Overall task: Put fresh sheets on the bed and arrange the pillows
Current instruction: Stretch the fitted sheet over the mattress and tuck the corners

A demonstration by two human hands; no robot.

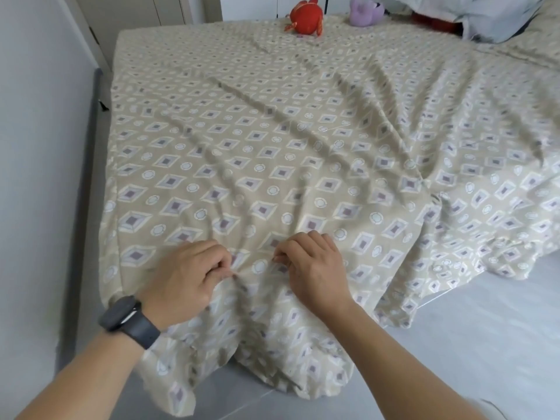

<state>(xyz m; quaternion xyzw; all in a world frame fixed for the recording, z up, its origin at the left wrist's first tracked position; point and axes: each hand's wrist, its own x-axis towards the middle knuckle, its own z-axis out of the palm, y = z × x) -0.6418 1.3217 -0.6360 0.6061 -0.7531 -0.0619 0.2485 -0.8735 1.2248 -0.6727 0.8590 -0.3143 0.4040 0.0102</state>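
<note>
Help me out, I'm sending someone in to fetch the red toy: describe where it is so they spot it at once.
Look at the bed covered by the beige diamond-patterned sheet and go to its far edge by the wall. Two plush toys sit there; take the red plush toy on the left, bright red with orange bits, not the purple plush toy beside it.

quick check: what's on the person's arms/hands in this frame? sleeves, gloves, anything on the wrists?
Both forearms are bare as far as the frame shows: no sleeves, no gloves. The left hand has a dark grey smartwatch on its wrist, with a rounded rectangular case and a matching dark band. The right hand and its wrist carry nothing. No rings are visible on either hand.
</note>
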